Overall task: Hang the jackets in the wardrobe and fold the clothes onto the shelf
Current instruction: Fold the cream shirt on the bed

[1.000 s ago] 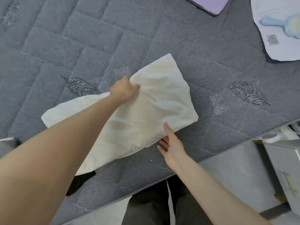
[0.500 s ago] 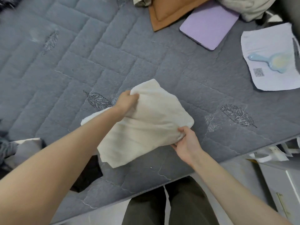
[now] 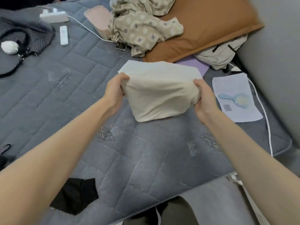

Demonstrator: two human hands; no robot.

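Now both hands, left hand and right hand, are gripping a folded cream garment above the mattress's middle; keeping both grips level should preserve the fold.

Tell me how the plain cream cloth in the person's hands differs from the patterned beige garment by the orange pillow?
The plain cream cloth is folded into a bundle; the patterned beige garment is crumpled in a heap. The cream cloth is gripped by the left hand and right hand; the patterned garment lies untouched against the orange pillow. The cream cloth is unmarked; the garment carries diamond motifs. Both are pale fabric.
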